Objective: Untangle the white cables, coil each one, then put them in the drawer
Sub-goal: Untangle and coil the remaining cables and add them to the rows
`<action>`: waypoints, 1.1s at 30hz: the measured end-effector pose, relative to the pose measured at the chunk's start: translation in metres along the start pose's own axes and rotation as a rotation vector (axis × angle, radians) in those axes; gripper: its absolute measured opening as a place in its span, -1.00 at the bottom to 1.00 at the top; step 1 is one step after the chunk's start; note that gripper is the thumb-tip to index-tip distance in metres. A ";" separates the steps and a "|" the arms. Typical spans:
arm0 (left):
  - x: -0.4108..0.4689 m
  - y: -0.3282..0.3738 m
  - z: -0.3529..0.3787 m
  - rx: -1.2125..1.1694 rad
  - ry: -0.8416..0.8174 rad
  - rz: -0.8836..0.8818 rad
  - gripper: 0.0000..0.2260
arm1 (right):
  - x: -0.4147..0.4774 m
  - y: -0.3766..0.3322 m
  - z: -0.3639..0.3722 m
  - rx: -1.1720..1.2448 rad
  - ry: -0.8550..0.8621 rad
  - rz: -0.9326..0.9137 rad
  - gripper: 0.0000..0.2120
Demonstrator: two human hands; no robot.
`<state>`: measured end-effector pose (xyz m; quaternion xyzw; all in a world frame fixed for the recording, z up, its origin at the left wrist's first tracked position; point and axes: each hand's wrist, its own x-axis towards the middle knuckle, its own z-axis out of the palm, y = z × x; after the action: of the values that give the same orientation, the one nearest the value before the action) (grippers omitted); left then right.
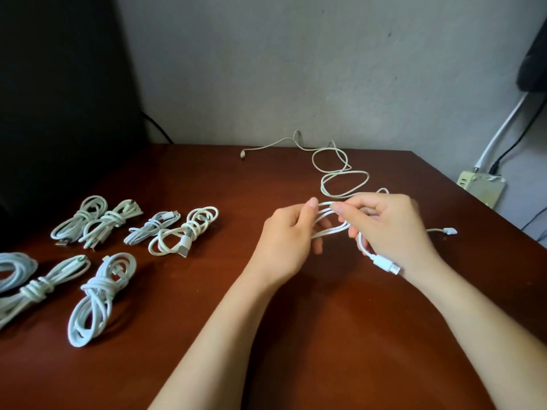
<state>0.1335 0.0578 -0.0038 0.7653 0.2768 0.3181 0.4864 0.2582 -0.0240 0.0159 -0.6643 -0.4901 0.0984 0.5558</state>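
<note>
Currently, your left grip (285,241) and right grip (390,229) hold one white cable (328,229) just above the desk (296,365), right of centre. Each grip is closed on the cable: the left pinches the looped strands between thumb and fingers, and the right pinches the same strands just beside it. The USB plug (387,266) hangs below your right wrist. A loose cable (344,176) lies uncoiled behind both grips. Seven coiled cables (102,294) lie on the desk's left side.
</note>
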 end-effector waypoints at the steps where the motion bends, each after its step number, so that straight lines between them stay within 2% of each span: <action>1: 0.000 0.001 0.001 -0.064 -0.046 -0.049 -0.59 | -0.001 0.000 -0.001 -0.029 0.009 -0.028 -0.80; 5: -0.001 0.004 0.001 -0.384 -0.210 -0.194 -0.65 | -0.003 -0.003 -0.002 -0.062 0.025 -0.094 -0.81; 9: 0.001 0.005 -0.003 -0.633 -0.273 -0.243 -0.70 | -0.001 -0.006 -0.004 0.091 -0.042 -0.046 -0.82; 14: 0.001 0.003 -0.008 -0.622 -0.271 -0.237 -0.63 | 0.003 -0.010 -0.016 0.247 -0.190 0.022 -0.85; 21: -0.002 0.011 -0.008 -0.641 -0.336 -0.175 -0.66 | 0.008 -0.002 -0.022 0.163 -0.085 -0.009 -0.92; 26: 0.001 0.012 -0.009 -0.697 -0.218 -0.135 -0.72 | 0.007 0.009 -0.006 0.010 -0.076 -0.002 -0.76; 28: 0.003 0.009 -0.008 -0.671 -0.133 -0.148 -0.70 | 0.005 0.010 -0.001 -0.088 -0.080 -0.054 -0.73; 30: 0.005 0.004 -0.006 -0.529 -0.035 -0.154 -0.66 | 0.001 0.011 0.003 -0.206 -0.073 -0.139 -0.74; 33: 0.003 -0.001 -0.006 0.020 0.110 -0.108 -0.60 | -0.005 0.014 0.010 -0.342 -0.078 -0.234 -0.88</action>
<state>0.1307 0.0645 -0.0023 0.7354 0.3473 0.3302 0.4790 0.2564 -0.0198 -0.0020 -0.6832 -0.5944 -0.0257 0.4233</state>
